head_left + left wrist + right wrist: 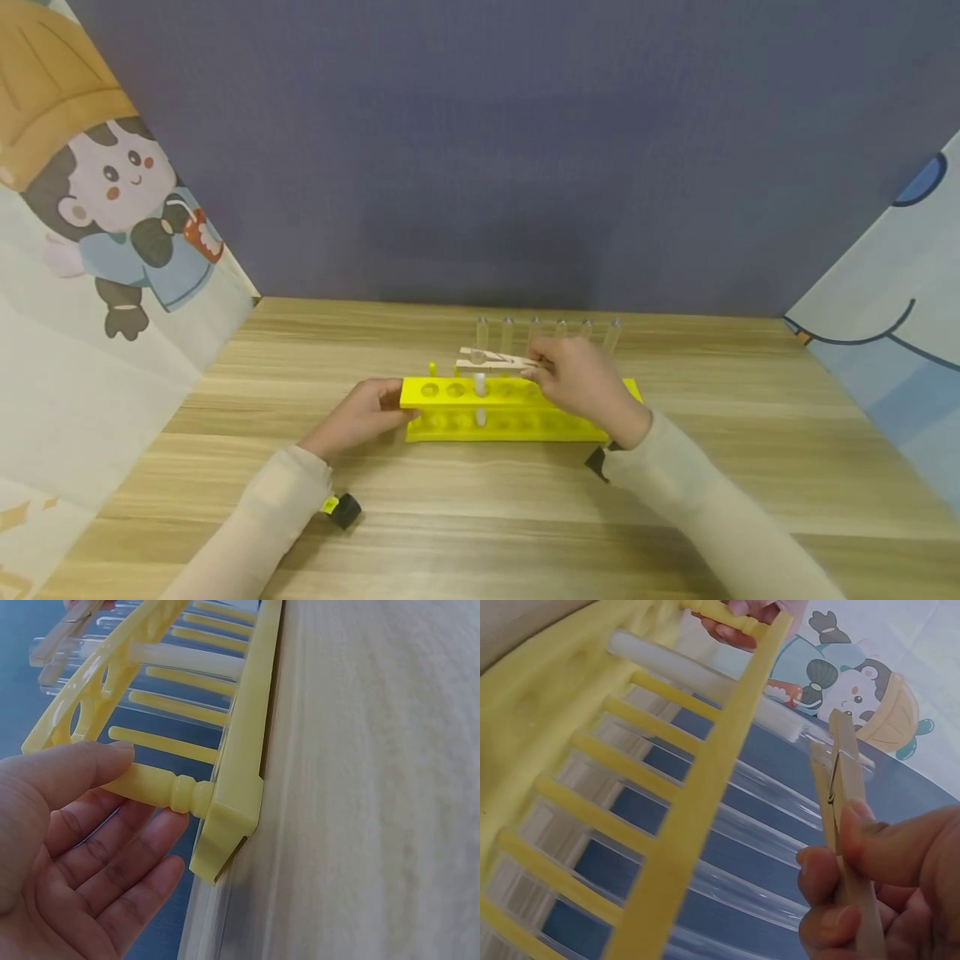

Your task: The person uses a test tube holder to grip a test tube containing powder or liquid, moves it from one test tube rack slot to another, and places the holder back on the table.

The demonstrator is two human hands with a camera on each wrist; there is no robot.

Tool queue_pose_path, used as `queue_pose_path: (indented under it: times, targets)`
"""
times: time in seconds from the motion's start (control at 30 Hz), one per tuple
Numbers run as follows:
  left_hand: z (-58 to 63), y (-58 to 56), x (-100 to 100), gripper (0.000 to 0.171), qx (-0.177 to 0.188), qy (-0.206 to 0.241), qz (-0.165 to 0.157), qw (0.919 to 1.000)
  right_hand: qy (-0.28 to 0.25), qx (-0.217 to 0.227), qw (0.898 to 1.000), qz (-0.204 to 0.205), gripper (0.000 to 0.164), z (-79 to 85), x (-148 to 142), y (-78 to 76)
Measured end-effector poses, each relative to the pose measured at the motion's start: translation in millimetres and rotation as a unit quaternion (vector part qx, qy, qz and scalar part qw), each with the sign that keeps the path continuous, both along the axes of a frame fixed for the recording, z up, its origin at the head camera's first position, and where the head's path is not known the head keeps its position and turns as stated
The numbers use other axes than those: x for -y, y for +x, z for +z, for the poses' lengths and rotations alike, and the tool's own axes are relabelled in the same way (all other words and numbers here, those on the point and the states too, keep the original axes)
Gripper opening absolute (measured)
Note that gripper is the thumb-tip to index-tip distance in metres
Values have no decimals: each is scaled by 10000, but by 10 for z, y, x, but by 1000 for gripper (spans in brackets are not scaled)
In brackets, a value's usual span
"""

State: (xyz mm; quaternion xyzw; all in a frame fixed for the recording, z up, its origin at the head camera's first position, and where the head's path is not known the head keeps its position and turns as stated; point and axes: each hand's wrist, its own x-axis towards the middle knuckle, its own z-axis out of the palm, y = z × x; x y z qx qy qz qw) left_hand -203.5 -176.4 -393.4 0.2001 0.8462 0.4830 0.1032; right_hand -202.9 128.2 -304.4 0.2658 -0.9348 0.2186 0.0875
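A yellow test tube rack [517,434] stands upright on the table. My left hand [367,414] grips its left end post [146,784], thumb on one side and fingertips on the other. In the third hole from the left stands a clear test tube [682,664] with white contents in its lower part. My right hand [588,379] pinches a wooden test tube clamp [849,776] by its handles, above the rack. The clamp's jaws lie on either side of the tube's clear upper end, just below the mouth.
Behind the rack, several clear test tubes [507,333] stand upright in a row. The rack's yellow pegs [432,369] rise along its back. A dark blue partition [480,167] closes off the table's far edge, with printed sheets [45,333] at both sides.
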Motion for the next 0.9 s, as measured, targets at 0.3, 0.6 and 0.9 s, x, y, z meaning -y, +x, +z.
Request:
queue_pose_path:
  times: [0.3, 0.6, 0.9]
  targets:
    - [-20, -69, -50, 30, -49, -1, 80, 10000, 70, 146, 9998, 80, 23, -61, -62, -86]
    - [-35, -65, -27, 25, -68, -92, 101, 9999, 161, 219, 9995, 132, 29, -122, -51, -63]
    - [-38, -37, 26, 27, -81, -69, -6, 9999, 181, 539, 9984, 22, 25, -135, 2, 18]
